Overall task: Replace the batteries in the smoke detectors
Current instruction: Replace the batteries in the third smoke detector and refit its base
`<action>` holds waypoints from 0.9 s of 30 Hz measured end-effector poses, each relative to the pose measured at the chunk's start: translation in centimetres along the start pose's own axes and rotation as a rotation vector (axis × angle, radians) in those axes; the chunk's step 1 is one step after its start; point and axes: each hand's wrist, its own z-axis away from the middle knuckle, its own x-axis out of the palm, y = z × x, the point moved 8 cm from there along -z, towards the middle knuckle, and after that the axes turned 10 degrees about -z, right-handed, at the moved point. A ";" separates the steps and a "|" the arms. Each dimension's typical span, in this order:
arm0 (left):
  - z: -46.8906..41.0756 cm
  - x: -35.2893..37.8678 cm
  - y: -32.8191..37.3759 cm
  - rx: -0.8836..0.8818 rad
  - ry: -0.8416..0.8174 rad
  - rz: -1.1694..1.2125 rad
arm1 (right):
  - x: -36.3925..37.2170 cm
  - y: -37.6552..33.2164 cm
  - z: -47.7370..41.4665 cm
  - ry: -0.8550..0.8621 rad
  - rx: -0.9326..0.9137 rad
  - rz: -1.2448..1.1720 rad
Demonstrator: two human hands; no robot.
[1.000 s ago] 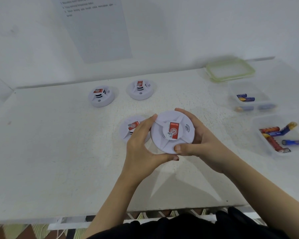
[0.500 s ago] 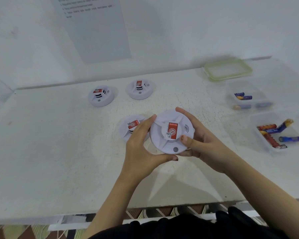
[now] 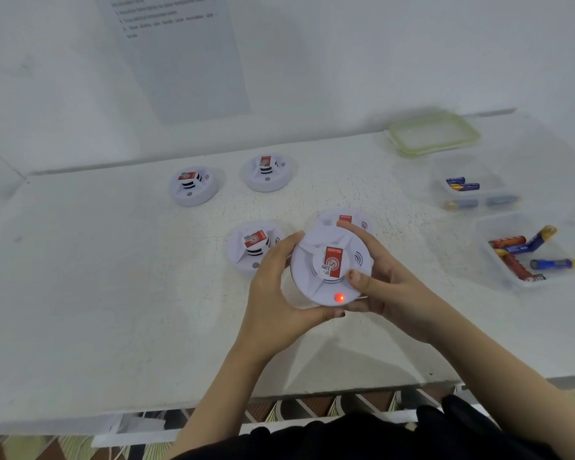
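The person holds one white smoke detector with both hands, raised just above the white table near its front edge, its face turned up toward the camera. The left hand curls round the detector's left rim, fingers over the far edge and thumb wrapped under the near edge. The right hand cups the right rim, its fingers curved along the far side and its thumb lying on the face beside the raised centre cap with the red label. A small red light glows near the detector's front edge. A second detector sits on the table just behind the left hand, and a third shows partly behind the held one. Two more detectors rest farther back, well apart from the hands. To the right, a clear tray holds loose red and blue batteries; behind it another clear tray holds a few blue batteries, and a green-rimmed lid lies at the back edge. A printed sheet hangs on the wall; its text is too blurred to read.
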 end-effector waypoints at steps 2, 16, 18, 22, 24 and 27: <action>0.2 0.2 -0.2 -0.022 -0.025 0.035 | 0.0 0.2 0.1 -0.003 0.005 0.000; 2.1 2.5 -1.7 -0.101 -0.086 0.157 | -0.5 2.5 0.8 -0.014 0.013 -0.133; 2.1 2.5 -1.7 -0.100 -0.085 0.156 | -0.6 2.5 0.9 0.000 0.010 -0.144; 2.3 2.6 -1.9 -0.099 -0.095 0.158 | -0.5 2.6 0.9 -0.011 0.005 -0.144; 2.4 2.6 -2.0 -0.099 -0.095 0.153 | -0.5 2.6 1.0 -0.007 0.001 -0.132; 2.3 2.6 -1.8 -0.095 -0.092 0.150 | -0.5 2.7 1.0 -0.010 -0.006 -0.142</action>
